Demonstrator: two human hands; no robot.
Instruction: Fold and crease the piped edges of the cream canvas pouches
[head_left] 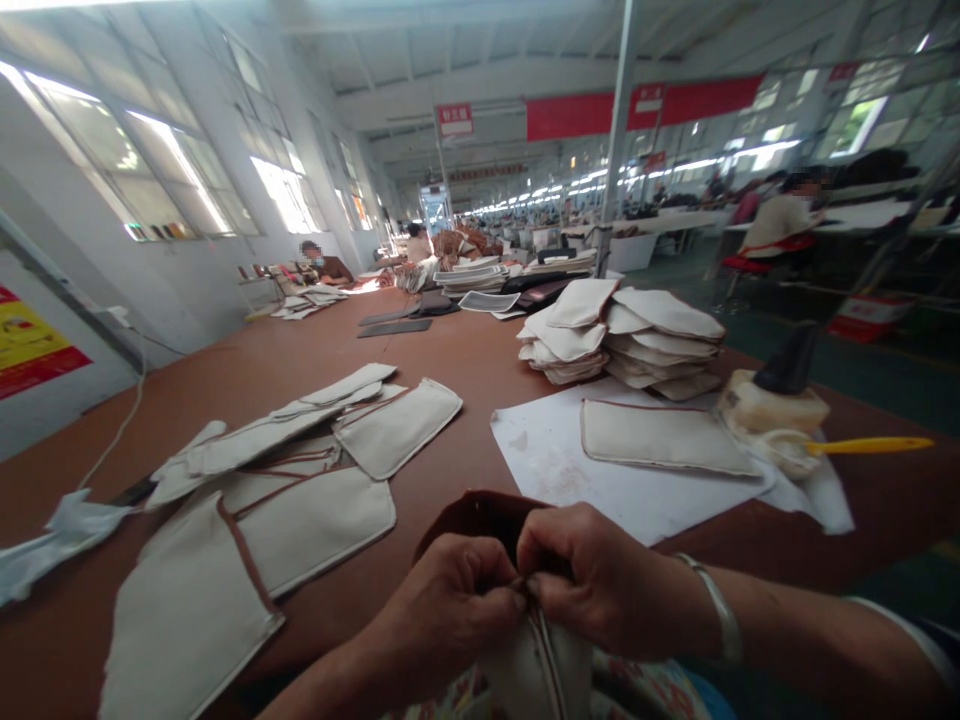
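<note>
Close to the table's near edge, my left hand (pixel 461 605) and my right hand (pixel 600 580) meet, each with thumb and fingers pinched. Between them they grip a white fabric piece with brown edging (pixel 514 670), which hangs down toward my lap. A curved brown part (pixel 469 515) rises behind my fingers; whether it belongs to the same piece I cannot tell. My fingertips touch the brown edging at the top, and the exact spot they pinch is partly hidden. To the left lie several similar white pieces with brown edges (pixel 315 525), overlapping on the brown tabletop (pixel 450 455).
A white sheet (pixel 540 450) at right bears one flat white piece (pixel 660 435). Beside it are a tub (pixel 772 400) with a black cone and a yellow-handled brush (pixel 862 445). Stacked white pieces (pixel 652 340) stand behind. Co-workers (pixel 780 220) sit farther off.
</note>
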